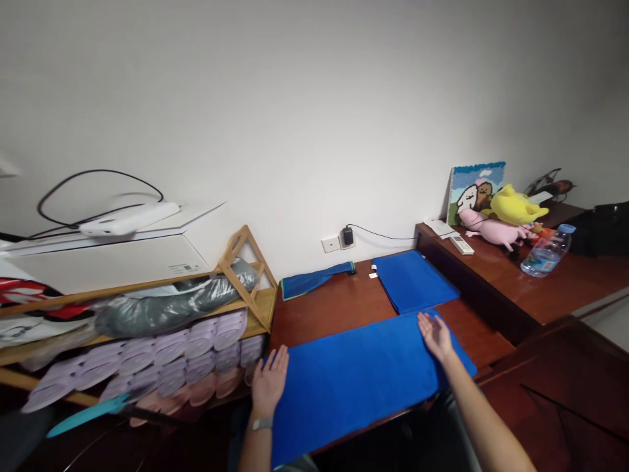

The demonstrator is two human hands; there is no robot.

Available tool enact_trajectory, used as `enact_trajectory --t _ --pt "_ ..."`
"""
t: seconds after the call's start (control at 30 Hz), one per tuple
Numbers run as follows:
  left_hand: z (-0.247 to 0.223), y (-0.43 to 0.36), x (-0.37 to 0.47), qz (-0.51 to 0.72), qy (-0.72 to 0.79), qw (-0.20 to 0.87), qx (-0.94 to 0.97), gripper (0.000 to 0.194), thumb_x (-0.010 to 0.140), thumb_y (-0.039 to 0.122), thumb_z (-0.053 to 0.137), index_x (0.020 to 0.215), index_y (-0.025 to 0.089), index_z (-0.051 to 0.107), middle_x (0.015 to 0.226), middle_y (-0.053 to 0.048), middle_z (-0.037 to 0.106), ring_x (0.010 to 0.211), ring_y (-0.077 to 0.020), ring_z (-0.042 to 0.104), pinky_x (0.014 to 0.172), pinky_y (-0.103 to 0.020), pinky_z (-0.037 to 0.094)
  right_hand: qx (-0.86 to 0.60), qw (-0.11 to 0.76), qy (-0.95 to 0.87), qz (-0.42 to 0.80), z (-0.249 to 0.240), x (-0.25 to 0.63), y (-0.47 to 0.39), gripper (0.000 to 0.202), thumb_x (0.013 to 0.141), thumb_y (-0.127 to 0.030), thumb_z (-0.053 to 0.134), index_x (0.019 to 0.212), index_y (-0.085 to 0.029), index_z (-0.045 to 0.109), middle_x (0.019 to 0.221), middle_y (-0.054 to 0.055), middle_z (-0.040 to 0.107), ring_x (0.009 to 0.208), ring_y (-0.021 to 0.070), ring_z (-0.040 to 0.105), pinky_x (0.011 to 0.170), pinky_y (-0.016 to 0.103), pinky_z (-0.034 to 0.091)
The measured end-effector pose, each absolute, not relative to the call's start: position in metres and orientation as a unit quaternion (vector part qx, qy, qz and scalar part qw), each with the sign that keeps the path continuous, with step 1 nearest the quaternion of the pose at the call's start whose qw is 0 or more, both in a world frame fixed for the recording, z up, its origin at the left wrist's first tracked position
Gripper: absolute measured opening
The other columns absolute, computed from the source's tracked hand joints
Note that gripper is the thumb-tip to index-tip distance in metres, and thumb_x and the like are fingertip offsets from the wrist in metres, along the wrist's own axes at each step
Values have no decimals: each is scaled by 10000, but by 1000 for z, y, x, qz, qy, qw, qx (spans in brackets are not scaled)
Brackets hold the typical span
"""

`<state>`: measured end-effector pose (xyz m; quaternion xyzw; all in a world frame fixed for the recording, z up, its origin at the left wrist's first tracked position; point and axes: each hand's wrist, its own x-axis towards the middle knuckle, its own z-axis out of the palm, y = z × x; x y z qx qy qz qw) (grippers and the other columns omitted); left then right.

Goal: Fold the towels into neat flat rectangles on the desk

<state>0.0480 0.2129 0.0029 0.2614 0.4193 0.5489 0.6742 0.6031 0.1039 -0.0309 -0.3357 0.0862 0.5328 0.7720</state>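
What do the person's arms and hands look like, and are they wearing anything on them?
The left hand and right hand are bare, with no gloves. A narrow greyish band goes around the left wrist. No sleeves show on the forearms.

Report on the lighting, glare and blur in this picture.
Head view: the wall is brightest near the middle, dimming toward the upper right. Head view: bright glints streak the plastic-wrapped bundle. Head view: the lilac slippers look slightly soft. Head view: the left hand and right hand stand out against the blue cloth.
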Motion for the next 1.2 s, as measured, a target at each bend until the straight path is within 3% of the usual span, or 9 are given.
enact_trajectory --t 0.1,0.23,0.37,0.47,0.57,0.77,0.97,1.07,1.2 --pt "24 218 23 604 484 606 183 381 1030 375 370 1117 286 731 1529 -130 721 1668 -317 393 1338 -641 363 -366 795 111 471 -27 666 87 174 949 -229 616 1110 -224 681 1128 97 838 894 206 835 890 389 715" --pt "43 214 34 652 475 577 127 360 1042 321 380 1171 281 714 1581 -95 688 1673 -270 387 1373 -598 318 -374 802 112 453 -20 674 85 216 951 -208 591 1135 -213 705 1115 90 837 908 183 831 899 336 704" --pt "33 193 94 616 390 669 144 398 1057 375 419 1301 246 707 1667 -109 616 1629 -236 466 1376 -458 358 -307 788 49 531 -17 590 100 297 971 -206 595 1230 -187 739 1172 122 851 1094 212 830 951 357 695" --pt "16 179 146 543 378 738 133 504 1032 387 482 1438 146 659 1632 -226 625 1590 -294 520 1351 -500 406 -282 712 5 643 -20 506 115 325 991 -275 651 1292 -188 736 1260 146 839 1201 258 808 1023 442 676" --pt "5 178 160 509 382 765 101 596 1030 377 485 1567 126 554 1672 -249 576 1596 -284 505 1338 -493 424 -299 669 2 681 -26 467 123 284 1014 -321 647 1247 -187 738 1251 153 838 1190 259 813 1008 442 679" --pt "15 199 62 590 455 660 98 478 1038 273 455 1471 161 622 1679 -205 584 1583 -291 527 1299 -488 483 -341 731 57 588 -30 570 108 226 1024 -288 586 1182 -211 727 1225 146 829 1144 234 816 976 392 691" --pt "24 198 11 646 453 604 113 446 1042 305 454 1439 290 658 1677 -65 613 1655 -194 412 1330 -434 425 -371 782 117 487 -15 643 92 271 997 -222 530 1163 -187 742 1144 117 836 988 174 829 948 320 688" --pt "17 185 60 626 382 662 158 526 1030 386 479 1533 309 614 1688 -62 602 1653 -193 416 1380 -479 344 -321 787 65 523 -10 582 97 263 969 -223 606 1191 -202 747 1140 104 850 1086 186 822 1003 336 674" --pt "2 162 183 534 301 775 155 638 1015 529 495 1553 205 612 1727 -166 535 1658 -279 409 1388 -520 328 -285 712 -35 641 -20 441 114 247 964 -343 695 1166 -220 768 1205 87 855 1241 256 788 1148 477 617"
